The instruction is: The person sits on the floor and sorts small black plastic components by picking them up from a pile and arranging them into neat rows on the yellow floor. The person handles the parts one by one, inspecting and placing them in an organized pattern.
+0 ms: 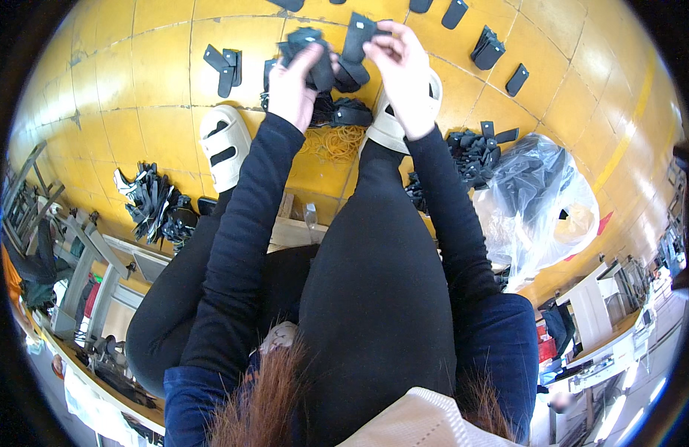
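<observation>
My left hand (294, 93) is closed around a bundle of black fabric pieces (315, 63), slightly smeared by motion. Beside it, my right hand (405, 74) pinches one flat black strip (357, 36) with a small white label between thumb and fingers. The strip hangs just right of the bundle, over more black pieces (352, 113) on the floor between my feet. A heap of yellow rubber bands (333, 145) lies just below those pieces.
Small stacks of black pieces (487, 51) lie about the yellow tiled floor (158, 67). Larger black piles (162, 205) flank my legs. A clear plastic bag (542, 201) with dark contents stands at the right. My light sandals (225, 149) are planted on both sides.
</observation>
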Demonstrator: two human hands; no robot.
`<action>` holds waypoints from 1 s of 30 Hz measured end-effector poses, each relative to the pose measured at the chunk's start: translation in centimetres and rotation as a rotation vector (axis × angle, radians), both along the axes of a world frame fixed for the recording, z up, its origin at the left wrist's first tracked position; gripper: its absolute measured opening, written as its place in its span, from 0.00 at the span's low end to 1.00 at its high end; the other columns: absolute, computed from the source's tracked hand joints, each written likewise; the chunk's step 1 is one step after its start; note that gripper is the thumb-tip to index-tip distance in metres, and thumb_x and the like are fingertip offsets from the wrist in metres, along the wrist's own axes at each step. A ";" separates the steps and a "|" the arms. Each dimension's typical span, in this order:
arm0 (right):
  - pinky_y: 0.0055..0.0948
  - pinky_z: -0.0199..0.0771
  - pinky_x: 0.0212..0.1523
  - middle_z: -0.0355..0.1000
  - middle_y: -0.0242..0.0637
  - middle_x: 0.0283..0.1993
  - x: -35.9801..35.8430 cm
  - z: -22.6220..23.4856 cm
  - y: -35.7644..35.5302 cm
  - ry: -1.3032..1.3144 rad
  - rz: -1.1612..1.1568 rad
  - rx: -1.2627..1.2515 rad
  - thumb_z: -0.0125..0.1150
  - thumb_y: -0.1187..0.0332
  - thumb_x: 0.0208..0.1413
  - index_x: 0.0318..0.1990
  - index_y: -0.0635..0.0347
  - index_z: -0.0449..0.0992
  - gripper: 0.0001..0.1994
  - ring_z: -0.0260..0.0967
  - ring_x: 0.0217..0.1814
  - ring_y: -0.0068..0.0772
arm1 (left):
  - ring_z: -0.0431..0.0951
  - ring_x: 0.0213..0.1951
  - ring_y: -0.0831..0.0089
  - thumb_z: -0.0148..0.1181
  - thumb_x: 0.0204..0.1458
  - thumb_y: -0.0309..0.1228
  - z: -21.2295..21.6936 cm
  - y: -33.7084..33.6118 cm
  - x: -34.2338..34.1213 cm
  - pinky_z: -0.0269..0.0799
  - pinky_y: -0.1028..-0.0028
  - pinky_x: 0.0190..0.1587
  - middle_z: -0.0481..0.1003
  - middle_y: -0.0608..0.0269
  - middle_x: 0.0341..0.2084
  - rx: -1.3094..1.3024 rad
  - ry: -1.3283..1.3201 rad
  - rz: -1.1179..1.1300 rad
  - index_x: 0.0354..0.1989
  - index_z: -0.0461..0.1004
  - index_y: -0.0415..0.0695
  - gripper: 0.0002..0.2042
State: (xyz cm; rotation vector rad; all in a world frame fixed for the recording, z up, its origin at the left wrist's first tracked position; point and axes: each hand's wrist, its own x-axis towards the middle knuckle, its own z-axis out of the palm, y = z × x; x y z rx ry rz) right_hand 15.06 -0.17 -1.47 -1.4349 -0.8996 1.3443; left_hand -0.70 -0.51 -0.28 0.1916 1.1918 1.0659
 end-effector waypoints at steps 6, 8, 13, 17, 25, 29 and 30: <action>0.28 0.72 0.39 0.75 0.43 0.32 -5.5 -7.5 8.1 -0.293 0.115 0.200 0.61 0.74 0.45 0.38 0.64 0.75 0.11 0.73 0.36 0.36 | 0.71 0.50 0.61 0.46 0.58 0.30 1.2 1.5 -3.3 0.68 0.62 0.54 0.69 0.47 0.50 0.112 -0.025 0.059 0.54 0.62 0.36 0.17; 0.30 0.72 0.38 0.74 0.44 0.32 -7.3 -10.3 10.7 -0.311 0.183 0.273 0.61 0.74 0.43 0.34 0.64 0.77 0.09 0.73 0.35 0.38 | 0.73 0.49 0.61 0.48 0.57 0.29 1.4 1.8 -3.4 0.70 0.62 0.53 0.71 0.48 0.48 0.143 0.024 0.012 0.53 0.63 0.35 0.17; 0.29 0.72 0.36 0.75 0.45 0.30 -7.7 -12.5 12.7 -0.486 0.146 0.407 0.61 0.73 0.44 0.36 0.65 0.77 0.10 0.73 0.33 0.37 | 0.78 0.40 0.67 0.57 0.52 0.24 1.9 1.7 -2.5 0.75 0.65 0.42 0.76 0.56 0.39 0.153 0.036 0.135 0.43 0.72 0.39 0.11; 0.25 0.71 0.40 0.75 0.41 0.33 -7.3 -4.1 7.2 0.277 0.227 0.015 0.62 0.70 0.48 0.40 0.66 0.76 0.12 0.72 0.36 0.30 | 0.78 0.39 0.69 0.59 0.51 0.23 0.5 0.3 -4.1 0.75 0.64 0.41 0.77 0.61 0.37 0.115 0.071 0.198 0.42 0.72 0.42 0.10; 0.21 0.70 0.32 0.76 0.39 0.28 -4.2 -2.0 2.5 -0.088 0.202 0.034 0.67 0.65 0.45 0.34 0.66 0.79 0.13 0.72 0.29 0.21 | 0.73 0.47 0.66 0.54 0.55 0.27 0.2 0.1 -2.4 0.72 0.61 0.50 0.72 0.57 0.46 0.039 -0.014 0.118 0.49 0.67 0.40 0.13; 0.26 0.71 0.37 0.76 0.41 0.31 -5.6 -3.4 6.4 -0.156 0.159 0.152 0.62 0.69 0.47 0.37 0.66 0.78 0.11 0.71 0.32 0.31 | 0.69 0.53 0.61 0.49 0.58 0.26 0.1 0.4 -4.7 0.71 0.58 0.53 0.67 0.48 0.51 0.090 -0.102 0.143 0.55 0.60 0.38 0.17; 0.33 0.72 0.40 0.75 0.46 0.34 -6.0 -3.7 7.5 -0.194 0.179 0.117 0.59 0.72 0.47 0.37 0.66 0.77 0.10 0.73 0.36 0.43 | 0.69 0.53 0.60 0.49 0.58 0.27 0.1 0.5 -4.9 0.71 0.59 0.53 0.68 0.48 0.50 0.107 -0.024 0.130 0.55 0.61 0.38 0.17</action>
